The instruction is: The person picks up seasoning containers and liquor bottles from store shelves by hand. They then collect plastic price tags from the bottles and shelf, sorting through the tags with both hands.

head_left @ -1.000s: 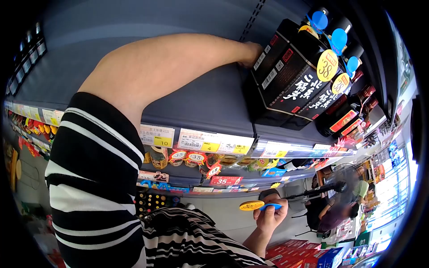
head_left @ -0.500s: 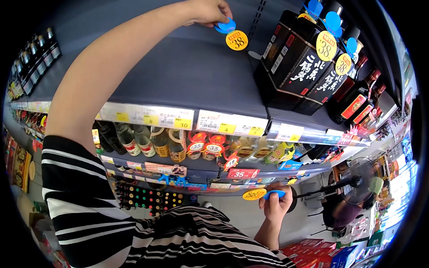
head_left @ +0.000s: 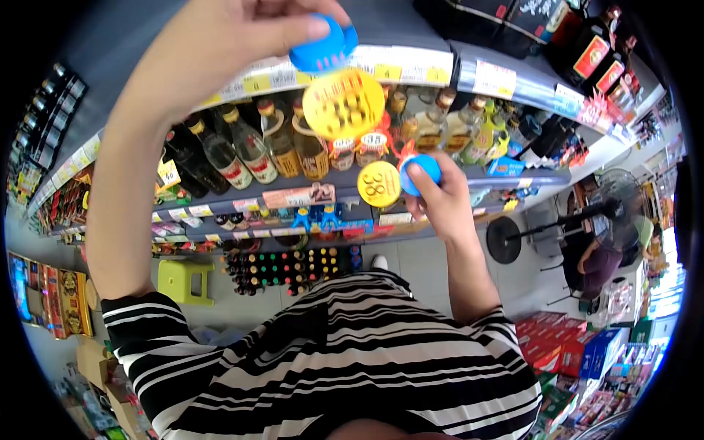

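My left hand (head_left: 253, 37), raised at the upper middle, pinches the blue clip (head_left: 323, 50) of a price tag. Below that clip hangs its round yellow disc (head_left: 345, 104), marked 38 and slightly blurred. My right hand (head_left: 446, 196) is lower and further right, with its thumb pressed on a second blue clip (head_left: 421, 175). The yellow disc (head_left: 379, 184) of this second price tag also reads 38 and points left. The two tags are apart, both in front of the shelf's bottles.
Glass bottles (head_left: 249, 147) line the shelf behind my hands. Above runs a shelf edge with paper price labels (head_left: 495, 79); black boxes (head_left: 477, 26) stand on it. A floor fan (head_left: 616, 209), a seated person (head_left: 601, 264) and a green stool (head_left: 185, 282) are further off.
My left hand has come down and nearer from over the upper shelf, bringing its price tag. The right hand has risen with the other tag, and the view has tilted downward.
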Demonstrator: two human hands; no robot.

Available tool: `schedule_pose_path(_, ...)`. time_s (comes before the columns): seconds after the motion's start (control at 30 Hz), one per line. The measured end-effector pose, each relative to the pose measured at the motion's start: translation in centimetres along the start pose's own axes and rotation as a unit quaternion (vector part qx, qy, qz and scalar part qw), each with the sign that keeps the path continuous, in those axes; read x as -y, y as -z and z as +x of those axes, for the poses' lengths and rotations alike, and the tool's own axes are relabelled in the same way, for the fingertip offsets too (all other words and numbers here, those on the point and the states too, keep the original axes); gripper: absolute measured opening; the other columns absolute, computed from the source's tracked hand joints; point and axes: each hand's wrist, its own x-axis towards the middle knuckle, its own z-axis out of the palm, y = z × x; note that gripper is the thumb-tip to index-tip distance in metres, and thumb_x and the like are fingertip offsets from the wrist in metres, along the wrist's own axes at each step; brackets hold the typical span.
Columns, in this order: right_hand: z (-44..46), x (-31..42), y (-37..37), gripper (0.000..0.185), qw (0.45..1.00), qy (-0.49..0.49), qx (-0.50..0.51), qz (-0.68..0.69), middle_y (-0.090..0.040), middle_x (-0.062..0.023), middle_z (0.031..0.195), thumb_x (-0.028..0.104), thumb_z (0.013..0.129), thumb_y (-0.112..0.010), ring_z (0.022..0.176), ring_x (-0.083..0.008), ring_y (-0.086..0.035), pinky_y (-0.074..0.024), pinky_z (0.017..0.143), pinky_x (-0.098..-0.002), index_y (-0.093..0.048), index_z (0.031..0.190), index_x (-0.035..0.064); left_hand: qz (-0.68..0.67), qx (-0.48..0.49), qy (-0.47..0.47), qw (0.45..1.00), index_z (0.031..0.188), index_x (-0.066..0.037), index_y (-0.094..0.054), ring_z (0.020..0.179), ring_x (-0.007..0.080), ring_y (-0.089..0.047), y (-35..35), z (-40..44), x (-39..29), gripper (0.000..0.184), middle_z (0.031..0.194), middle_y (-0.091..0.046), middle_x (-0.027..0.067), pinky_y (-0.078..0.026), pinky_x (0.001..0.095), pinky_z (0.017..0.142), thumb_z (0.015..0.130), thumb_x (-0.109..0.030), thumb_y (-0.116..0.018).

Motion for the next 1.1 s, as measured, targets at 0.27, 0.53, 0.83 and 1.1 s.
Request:
schedule_pose_path(0.27,-1.3,0.2,-3.9,0.019,0.993,-0.029,0.118,-0.004,-0.055,-0.0016,0.067,0.020,0.089,-0.060,0.050,-0.0062,-0.054,-0.0399,0.039,-0.0197,-0.054,0.091,0.0023,0.122,0.170,-0.031,0.977,0.095,0.000,-0.066,0.079,0.0176,-0.058,-5.1,-5.7,1.2,0.015,0.087,-0.060,0.0079,-0.046,0.0275,0.072,0.083,-0.007,-0.059)
schedule_pose_path(0.53,-3.7,0.0,-6.1,0.018,0.989,-0.040,0.143,-0.026,-0.055,-0.0002,0.064,0.020,0.089,-0.060,0.050,-0.0051,-0.052,-0.0403,0.041,-0.0197,-0.055,0.092,0.0024,0.138,0.243,0.014,0.960,0.096,-0.001,-0.065,0.084,0.0227,-0.058,-5.2,-8.1,1.5,0.018,0.090,-0.059,0.0091,-0.046,0.0308,0.076,0.081,-0.002,-0.056)
schedule_pose_path(0.83,-5.5,0.6,-7.1,0.016,0.985,-0.052,0.156,-0.052,-0.057,-0.0012,0.067,0.017,0.090,-0.058,0.050,-0.0047,-0.052,-0.0406,0.042,-0.0190,-0.055,0.091,0.0013,0.068,0.202,-0.029,0.977,0.093,-0.002,-0.067,0.084,0.0152,-0.055,-4.0,-11.1,0.7,0.020,0.089,-0.056,0.0052,-0.043,0.0260,0.073,0.081,0.003,-0.053)
schedule_pose_path(1.1,-5.9,-0.9,-7.3,0.016,0.974,-0.078,0.214,0.006,-0.056,-0.0020,0.075,0.014,0.094,-0.048,0.054,-0.0047,-0.052,-0.0380,0.043,-0.0179,-0.051,0.102,0.0015,0.099,0.202,-0.079,0.971,0.094,-0.004,-0.065,0.080,0.0234,-0.057,-8.5,-12.8,2.1,0.015,0.086,-0.056,0.0089,-0.045,0.0313,0.072,0.080,-0.005,-0.059)
